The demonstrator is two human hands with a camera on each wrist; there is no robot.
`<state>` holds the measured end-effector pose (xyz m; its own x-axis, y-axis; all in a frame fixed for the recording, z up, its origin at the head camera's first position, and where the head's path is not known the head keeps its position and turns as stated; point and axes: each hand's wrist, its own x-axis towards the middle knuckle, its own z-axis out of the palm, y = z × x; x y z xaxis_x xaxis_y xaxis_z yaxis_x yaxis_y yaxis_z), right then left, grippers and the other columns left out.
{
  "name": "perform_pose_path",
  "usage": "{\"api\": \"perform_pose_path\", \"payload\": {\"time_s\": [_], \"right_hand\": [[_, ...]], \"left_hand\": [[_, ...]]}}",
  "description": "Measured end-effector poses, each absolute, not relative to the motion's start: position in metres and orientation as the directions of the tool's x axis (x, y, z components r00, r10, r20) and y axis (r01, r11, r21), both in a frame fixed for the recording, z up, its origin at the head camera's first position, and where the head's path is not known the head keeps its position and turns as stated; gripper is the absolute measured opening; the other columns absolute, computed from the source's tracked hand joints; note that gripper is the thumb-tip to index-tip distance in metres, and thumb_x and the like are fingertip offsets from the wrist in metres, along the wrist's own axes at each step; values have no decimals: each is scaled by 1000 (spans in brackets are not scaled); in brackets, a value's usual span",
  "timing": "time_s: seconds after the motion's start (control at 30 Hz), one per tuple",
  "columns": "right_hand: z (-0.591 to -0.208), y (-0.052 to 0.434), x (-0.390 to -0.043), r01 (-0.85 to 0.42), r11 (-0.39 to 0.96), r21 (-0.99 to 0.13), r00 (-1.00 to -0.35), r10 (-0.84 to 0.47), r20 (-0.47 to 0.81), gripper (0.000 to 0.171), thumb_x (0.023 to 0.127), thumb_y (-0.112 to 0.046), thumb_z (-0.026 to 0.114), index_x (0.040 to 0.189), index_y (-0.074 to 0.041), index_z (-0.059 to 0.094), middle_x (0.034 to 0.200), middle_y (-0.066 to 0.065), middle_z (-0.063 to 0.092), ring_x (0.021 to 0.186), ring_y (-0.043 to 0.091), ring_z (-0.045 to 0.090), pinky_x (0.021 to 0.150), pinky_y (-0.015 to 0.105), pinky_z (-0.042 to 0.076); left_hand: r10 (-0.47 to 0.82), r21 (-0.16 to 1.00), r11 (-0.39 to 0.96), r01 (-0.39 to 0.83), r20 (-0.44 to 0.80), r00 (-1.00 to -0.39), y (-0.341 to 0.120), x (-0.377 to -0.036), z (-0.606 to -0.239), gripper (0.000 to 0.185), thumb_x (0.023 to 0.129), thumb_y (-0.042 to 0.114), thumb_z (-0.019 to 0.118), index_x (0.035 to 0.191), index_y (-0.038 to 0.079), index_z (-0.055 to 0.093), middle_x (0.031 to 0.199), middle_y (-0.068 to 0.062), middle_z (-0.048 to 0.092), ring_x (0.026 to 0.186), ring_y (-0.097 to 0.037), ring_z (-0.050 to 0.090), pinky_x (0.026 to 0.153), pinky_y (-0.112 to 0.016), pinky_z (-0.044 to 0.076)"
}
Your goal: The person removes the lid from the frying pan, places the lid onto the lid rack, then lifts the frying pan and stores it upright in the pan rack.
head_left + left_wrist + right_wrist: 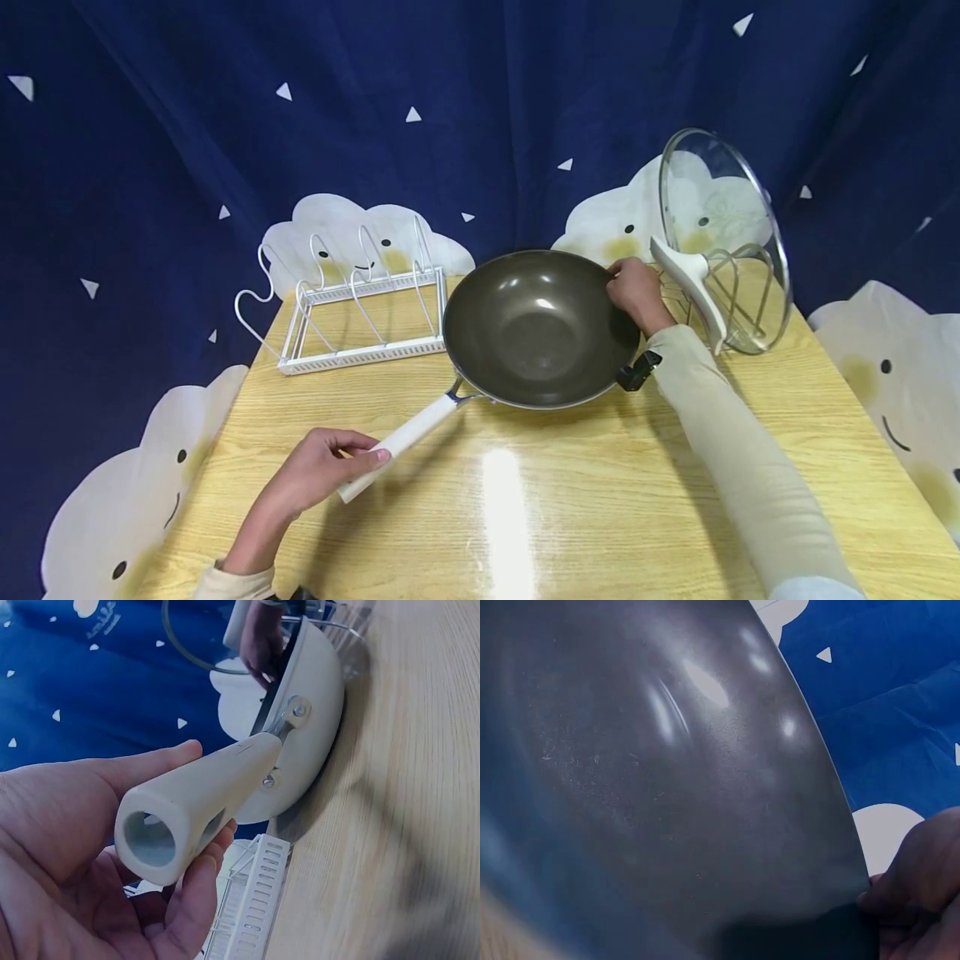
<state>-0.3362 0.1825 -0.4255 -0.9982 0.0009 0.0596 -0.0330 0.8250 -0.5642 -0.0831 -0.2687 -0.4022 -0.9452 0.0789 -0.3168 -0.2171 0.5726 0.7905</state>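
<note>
A wok with a dark inside and a white outside sits at mid-table, its inside facing me. Its white handle slants toward the lower left. Near the handle's end, my left hand pinches it between thumb and fingers. In the left wrist view the handle's hollow end points at the camera. On the far right side of the wok, my right hand grips the rim. The right wrist view shows the thumb of the right hand over the rim, beside the wok's dark inside.
Left of the wok stands a white wire rack with upright loops. To the right, a glass lid with a white handle stands on edge in a wire holder. A dark blue curtain with clouds hangs behind the wooden table.
</note>
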Motion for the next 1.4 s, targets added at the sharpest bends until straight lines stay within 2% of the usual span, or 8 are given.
{"api": "perform_pose_path", "payload": {"time_s": [0.27,0.5,0.8,1.1,1.4], "right_hand": [[-423,180,-344,-5,812,-584,-1000,7,18,47,83,0,45,124,10,66,126,28,65,108,47,61,95,56,50],[-419,177,-352,-10,837,-547,-1000,-7,7,48,80,-1,46,122,9,67,125,29,66,111,51,60,95,57,49],[-416,177,-358,-18,839,-544,-999,-31,-15,44,83,-3,49,121,8,68,123,28,67,109,48,61,95,55,50],[-420,182,-368,-41,830,-557,-999,-50,-1,46,81,-5,46,119,4,71,120,27,68,102,48,60,91,53,50],[-421,177,-375,-29,815,-578,-1000,-27,12,47,81,-5,45,120,3,71,123,27,67,109,49,60,94,54,49]], "left_hand": [[138,808,547,-221,-347,-928,-266,-81,-405,37,90,29,79,113,0,76,88,-5,71,77,-19,59,61,-27,51],[171,820,525,-230,-366,-915,-264,-82,-408,38,89,29,80,111,-2,75,87,-4,70,78,-18,58,62,-25,49],[198,847,483,-222,-353,-914,-261,-80,-412,37,89,26,79,110,-4,74,86,-4,69,75,-15,57,62,-25,50],[247,884,406,-232,-351,-903,-253,-76,-419,33,89,22,79,107,-5,72,86,-3,66,73,-13,59,61,-25,52],[277,899,365,-241,-352,-894,-242,-73,-421,32,90,20,79,105,-7,71,82,0,63,74,-13,59,62,-24,51]]}}
